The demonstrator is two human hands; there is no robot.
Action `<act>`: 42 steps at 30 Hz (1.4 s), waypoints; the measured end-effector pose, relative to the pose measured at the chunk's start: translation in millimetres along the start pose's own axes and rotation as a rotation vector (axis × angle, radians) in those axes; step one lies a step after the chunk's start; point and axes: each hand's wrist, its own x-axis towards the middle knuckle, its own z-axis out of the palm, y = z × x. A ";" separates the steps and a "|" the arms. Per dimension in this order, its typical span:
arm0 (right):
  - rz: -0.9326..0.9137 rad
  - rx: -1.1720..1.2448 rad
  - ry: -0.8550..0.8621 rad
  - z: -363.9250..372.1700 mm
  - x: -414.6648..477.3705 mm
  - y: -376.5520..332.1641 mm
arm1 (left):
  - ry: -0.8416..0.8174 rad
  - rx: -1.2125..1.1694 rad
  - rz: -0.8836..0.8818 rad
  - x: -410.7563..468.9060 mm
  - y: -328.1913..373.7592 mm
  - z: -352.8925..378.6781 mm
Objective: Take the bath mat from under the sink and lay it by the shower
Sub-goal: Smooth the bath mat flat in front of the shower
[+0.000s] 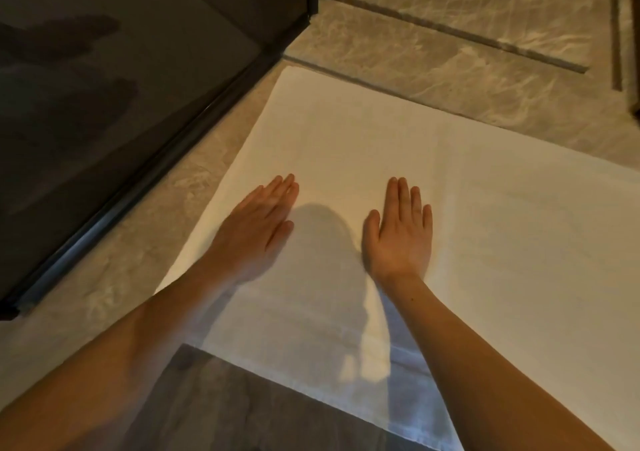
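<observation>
To my left stands the dark shower glass (104, 87), its black rail (114, 205) running slantwise along the floor (398, 70). The floor is beige, veined like marble, and it shines in warm light. A thin dark strip (450, 32) crosses it farther off. Just below me lies a grey tile (242, 412), darker than the rest.

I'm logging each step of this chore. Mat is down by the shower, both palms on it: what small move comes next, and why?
Probably sweep both palms outward to smooth it. The mat already lies spread beside the shower door, the left hand and right hand rest flat on it with straight fingers, and a faint fold line runs past the right hand.
</observation>
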 end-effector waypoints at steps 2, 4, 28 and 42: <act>-0.004 0.006 0.000 -0.7 -1.5 0.4 | -0.003 -0.016 -0.101 -15.0 -25.5 -10.5; -0.012 0.007 0.000 -1.6 -1.6 0.0 | -0.022 -0.017 -0.111 -20.1 -28.3 -13.9; -0.055 0.022 -0.042 12.2 -104.8 -21.9 | -0.055 0.052 -0.101 -18.0 -29.3 -14.1; -0.080 0.032 0.008 17.0 -105.6 -19.5 | -0.172 0.023 -0.105 -125.4 -6.1 -30.9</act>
